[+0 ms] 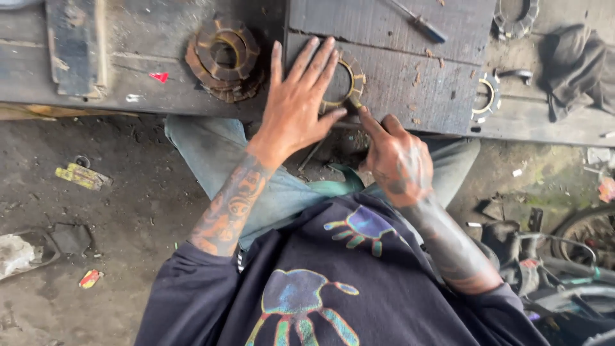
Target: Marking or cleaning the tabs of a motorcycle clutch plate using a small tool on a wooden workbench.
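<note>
Workbench (pixel 397 64) of dark, worn planks spans the top of the view, its near edge above the lap of a seated person in jeans and a dark shirt printed with coloured handprints. Below the bench lies a dirt floor (pixel 128 205), littered with scraps, and at the lower right part of a bicycle wheel (pixel 586 234) shows beside other metal parts. A dark cloth (pixel 576 64) is bunched on the bench's far right end.

A stack of rusty toothed rings (pixel 224 57) sits on the bench to the left of the hands, well apart from them. The left hand (pixel 298 102) lies flat with fingers spread, pressing down on a thin toothed ring (pixel 349 80) near the bench's front edge; it grasps nothing, only pins the ring under the palm and fingers, which cover the ring's left half. The right hand (pixel 397 160) is clenched, its forefinger stretched out to the ring's lower right rim, where a small tool tip seems to meet the teeth; what the fist holds cannot be told for sure.

Another toothed ring (pixel 487 96), paler in colour, lies on the right part of the bench, and a further one (pixel 516 19) sits at the top edge. A screwdriver (pixel 419 22) rests at an angle behind the hands.
</note>
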